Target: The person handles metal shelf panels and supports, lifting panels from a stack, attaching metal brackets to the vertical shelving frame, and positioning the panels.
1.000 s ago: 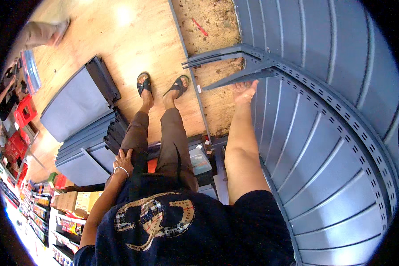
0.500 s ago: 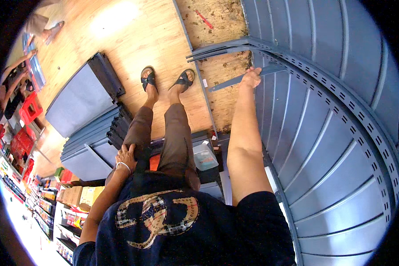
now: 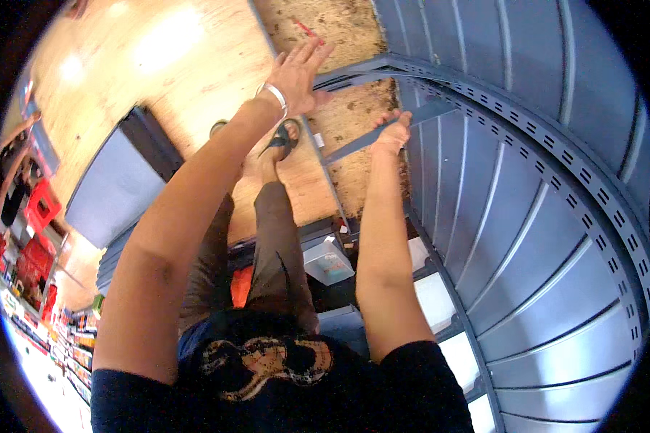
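My right hand (image 3: 393, 134) is closed around a flat grey metal strip (image 3: 352, 149), which slants across the bare wood and the foot of a ribbed grey metal panel (image 3: 477, 209). Out in front, my left hand (image 3: 296, 78) has its fingers stretched apart and holds nothing. It hovers by the near-left ends of the long slotted grey posts (image 3: 498, 106), partly covering them; whether it touches them I cannot tell. The slotted posts run along the ribbed panels and curve off to the right.
Grey shelf panels (image 3: 115, 187) are stacked on the wooden floor to the left. A clear plastic box (image 3: 328, 261) sits near my legs. A red tool (image 3: 305, 27) lies on the stained boards ahead. Another person's arm (image 3: 14, 148) and a red stool (image 3: 43, 206) are at far left.
My left hand has left my thigh and reached forward to the ends of the slotted posts. The right hand keeps its grip on the strip. My view has shifted slightly.
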Tool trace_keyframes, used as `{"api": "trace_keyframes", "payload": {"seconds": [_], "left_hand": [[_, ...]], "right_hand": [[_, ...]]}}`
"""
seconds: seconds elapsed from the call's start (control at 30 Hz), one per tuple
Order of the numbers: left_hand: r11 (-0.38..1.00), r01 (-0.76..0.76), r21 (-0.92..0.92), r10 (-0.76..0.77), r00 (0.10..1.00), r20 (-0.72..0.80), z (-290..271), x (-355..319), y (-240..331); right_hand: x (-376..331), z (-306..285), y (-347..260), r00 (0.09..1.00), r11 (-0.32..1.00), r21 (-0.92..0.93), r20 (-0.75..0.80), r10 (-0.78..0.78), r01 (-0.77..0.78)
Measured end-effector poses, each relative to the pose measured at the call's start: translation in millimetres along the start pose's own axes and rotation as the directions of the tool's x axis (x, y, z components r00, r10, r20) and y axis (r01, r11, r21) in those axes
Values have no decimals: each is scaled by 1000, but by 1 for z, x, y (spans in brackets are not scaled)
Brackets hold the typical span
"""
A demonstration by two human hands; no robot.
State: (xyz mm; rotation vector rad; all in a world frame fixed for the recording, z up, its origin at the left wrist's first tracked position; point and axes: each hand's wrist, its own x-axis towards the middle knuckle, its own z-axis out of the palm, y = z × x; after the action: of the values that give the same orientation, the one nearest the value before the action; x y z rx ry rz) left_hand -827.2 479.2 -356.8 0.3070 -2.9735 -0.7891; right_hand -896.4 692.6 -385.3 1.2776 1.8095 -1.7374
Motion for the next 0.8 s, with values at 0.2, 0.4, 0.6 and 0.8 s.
{"api": "trace_keyframes", "payload": {"seconds": [0.2, 0.4, 0.6, 0.8], "left_hand": [[830, 543, -123, -61, 308, 949, 34, 58, 31], [913, 378, -152, -129, 623, 772, 46, 17, 61], [925, 365, -107, -189, 686, 702, 62, 17, 68], [907, 382, -178, -158, 700, 696, 59, 16, 67]], "right_hand": [[17, -8, 6, 998, 990, 133, 24, 50, -53], [11, -4, -1, 997, 998, -12, -53, 60, -60], [9, -8, -3, 993, 998, 17, 105, 51, -54], [3, -17, -4, 999, 999, 18, 20, 38, -38]]}}
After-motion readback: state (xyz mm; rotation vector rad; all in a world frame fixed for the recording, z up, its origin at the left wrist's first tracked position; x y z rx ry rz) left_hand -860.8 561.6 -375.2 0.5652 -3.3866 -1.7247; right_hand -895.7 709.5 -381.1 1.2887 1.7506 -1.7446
